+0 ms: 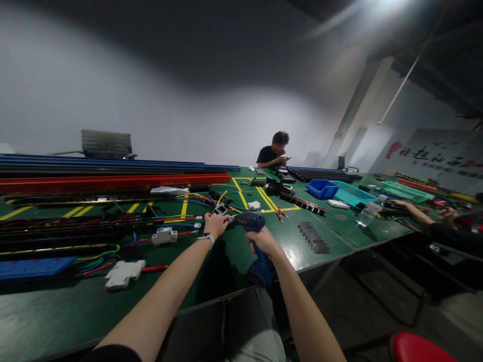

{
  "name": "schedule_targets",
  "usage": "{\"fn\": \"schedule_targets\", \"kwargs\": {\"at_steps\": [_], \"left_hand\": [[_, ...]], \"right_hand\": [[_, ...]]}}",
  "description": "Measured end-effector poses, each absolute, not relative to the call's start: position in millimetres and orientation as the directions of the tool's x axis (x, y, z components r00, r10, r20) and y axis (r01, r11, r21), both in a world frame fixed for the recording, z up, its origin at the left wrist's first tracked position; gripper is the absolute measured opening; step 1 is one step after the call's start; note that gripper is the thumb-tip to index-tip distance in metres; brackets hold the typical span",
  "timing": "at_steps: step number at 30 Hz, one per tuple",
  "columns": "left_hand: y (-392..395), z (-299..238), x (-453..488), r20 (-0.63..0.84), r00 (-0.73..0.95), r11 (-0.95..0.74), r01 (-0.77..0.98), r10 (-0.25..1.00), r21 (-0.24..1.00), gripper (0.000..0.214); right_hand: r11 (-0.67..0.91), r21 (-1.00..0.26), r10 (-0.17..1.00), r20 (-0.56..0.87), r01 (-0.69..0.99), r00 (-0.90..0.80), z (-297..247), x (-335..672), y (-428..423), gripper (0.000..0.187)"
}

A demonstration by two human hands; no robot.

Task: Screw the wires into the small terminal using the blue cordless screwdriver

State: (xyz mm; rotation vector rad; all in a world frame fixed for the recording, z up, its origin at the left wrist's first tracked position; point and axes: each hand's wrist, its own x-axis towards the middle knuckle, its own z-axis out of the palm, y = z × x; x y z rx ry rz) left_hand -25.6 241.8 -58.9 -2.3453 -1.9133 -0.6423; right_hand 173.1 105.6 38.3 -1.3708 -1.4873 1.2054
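My right hand (263, 242) is wrapped round the grip of a blue cordless drill (250, 220), whose nose points left. The drill's tip comes close to the fingers of my left hand (216, 224); whether they touch, I cannot tell. With closed fingers, my left hand pinches a small part with a dark frame and a pale face (221, 208). Its exact kind is unclear. Just left of it, coloured wires run to white connectors (198, 221). Two white circuit breakers, one farther (164, 236) and one nearer (124, 274), lie on the green table (204, 286).
Long blue rails (113, 163) and an orange rail (113, 183) stretch across the back left. Red-handled pliers (281, 214), a blue bin (322, 188), a teal tray (349, 193) and a bottle (371, 212) stand rightward. One person (269, 156) sits opposite; another person's arm (417, 215) reaches in at right.
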Motion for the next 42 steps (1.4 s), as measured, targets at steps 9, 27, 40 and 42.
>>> {"fn": "schedule_targets", "kwargs": {"at_steps": [9,27,40,42], "left_hand": [[240,-57,-25,0.331,0.137,-0.23,0.938,0.933,0.26,0.041],[240,-57,-24,0.35,0.138,-0.222,0.952,0.927,0.211,0.038],[240,-56,-24,0.354,0.142,-0.231,0.947,0.925,0.222,0.037],[240,-55,-24,0.357,0.148,-0.237,0.946,0.922,0.222,0.037]], "right_hand": [[-0.046,-0.96,0.988,-0.084,0.275,-0.127,46,171,102,0.008],[-0.045,-0.966,0.991,-0.076,0.255,-0.113,53,168,96,0.006],[-0.04,-0.961,0.993,-0.068,0.274,-0.093,47,168,97,0.006],[-0.039,-0.964,0.994,-0.064,0.264,-0.09,46,168,98,0.006]]}}
